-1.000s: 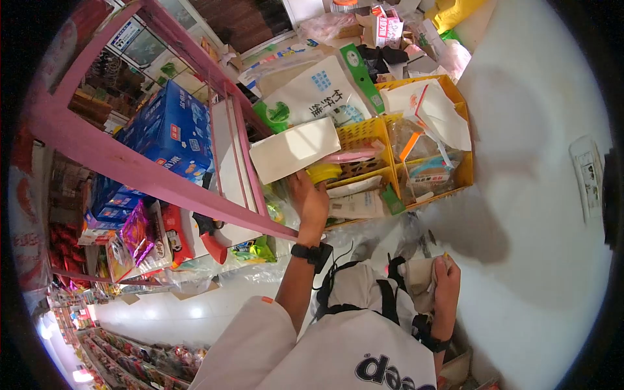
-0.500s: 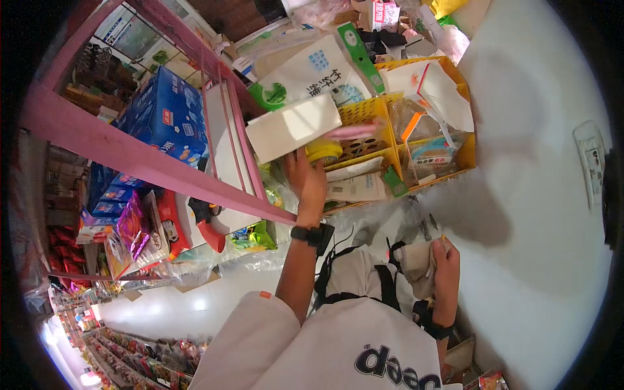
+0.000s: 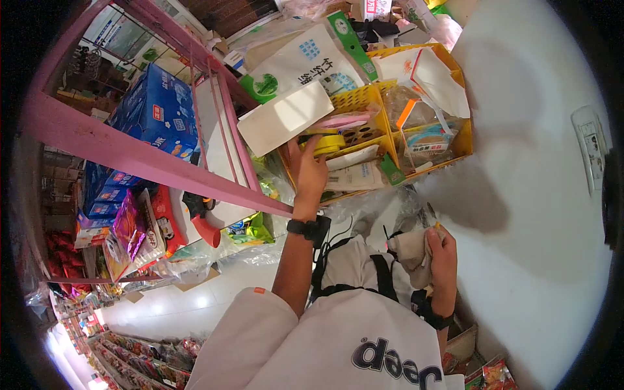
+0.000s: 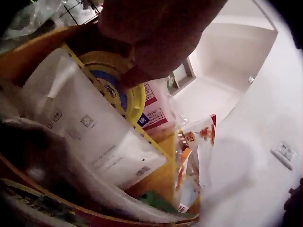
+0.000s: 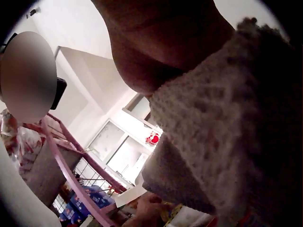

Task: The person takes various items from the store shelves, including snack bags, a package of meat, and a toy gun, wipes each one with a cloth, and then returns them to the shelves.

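Note:
My left hand (image 3: pixel 309 171) reaches into a yellow divided basket (image 3: pixel 426 168) and grips a yellow tape roll (image 3: pixel 329 144), with fingers at its rim and centre hole. In the left wrist view, the tape roll (image 4: pixel 137 101) shows a blue-and-yellow label inside it, and a finger lies across it. A white box (image 3: pixel 286 118) rests just beyond that hand. Close in front of the body, my right hand (image 3: pixel 443 259) holds a crumpled beige cloth (image 3: pixel 411 255); the cloth (image 5: pixel 203 118) fills much of the right wrist view.
A pink metal frame (image 3: pixel 156 166) crosses to the left, close to the left forearm. Blue boxes (image 3: pixel 153 114) stand behind it. White packets (image 3: pixel 356 177) and a green-edged bag (image 3: pixel 312 65) lie in and behind the basket. A white wall (image 3: pixel 533 162) is at right.
My left hand's fingers have moved up onto the tape roll, which now shows its centre hole more. The right hand still holds the cloth. The view has shifted slightly.

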The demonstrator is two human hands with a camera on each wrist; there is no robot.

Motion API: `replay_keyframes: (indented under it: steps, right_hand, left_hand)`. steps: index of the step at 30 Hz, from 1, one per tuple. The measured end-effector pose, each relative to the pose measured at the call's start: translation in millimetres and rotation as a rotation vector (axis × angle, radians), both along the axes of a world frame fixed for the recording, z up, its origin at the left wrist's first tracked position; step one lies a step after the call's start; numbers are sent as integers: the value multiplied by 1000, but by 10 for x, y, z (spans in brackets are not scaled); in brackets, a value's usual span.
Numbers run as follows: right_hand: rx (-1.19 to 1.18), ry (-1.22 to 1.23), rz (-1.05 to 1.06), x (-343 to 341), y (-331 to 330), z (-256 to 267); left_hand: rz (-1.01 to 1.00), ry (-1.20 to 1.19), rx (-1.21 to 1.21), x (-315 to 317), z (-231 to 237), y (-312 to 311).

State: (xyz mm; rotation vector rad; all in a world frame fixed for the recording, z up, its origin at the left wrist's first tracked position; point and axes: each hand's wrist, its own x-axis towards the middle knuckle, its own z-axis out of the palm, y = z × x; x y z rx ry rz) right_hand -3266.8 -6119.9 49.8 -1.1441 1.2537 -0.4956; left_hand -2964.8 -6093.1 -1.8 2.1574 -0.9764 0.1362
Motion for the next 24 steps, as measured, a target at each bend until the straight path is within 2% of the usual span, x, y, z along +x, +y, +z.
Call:
replay_keyframes:
  steps: [7, 10, 13, 16, 19, 22, 24]
  right_hand:
    - [-9, -22, 44, -16, 0, -95]
    - [-16, -1, 9, -47, 18, -212]
    - [-28, 36, 19, -47, 11, -208]
    - [12, 5, 66, -61, -4, -152]
    - [-21, 10, 96, -70, -5, -175]
    - [-54, 16, 91, -87, 20, -299]
    - [-75, 25, 97, -94, 37, -316]
  left_hand:
    - [-30, 24, -103, 44, 12, 49]
    - [-17, 37, -60, 57, -4, 66]
    - [16, 12, -55, 58, -16, 102]
    - [135, -141, 25, 7, 53, 119]
    - [151, -105, -8, -113, 152, 95]
    - [-69, 6, 22, -277, 64, 84]
    - [-308, 257, 6, -442, 65, 23]
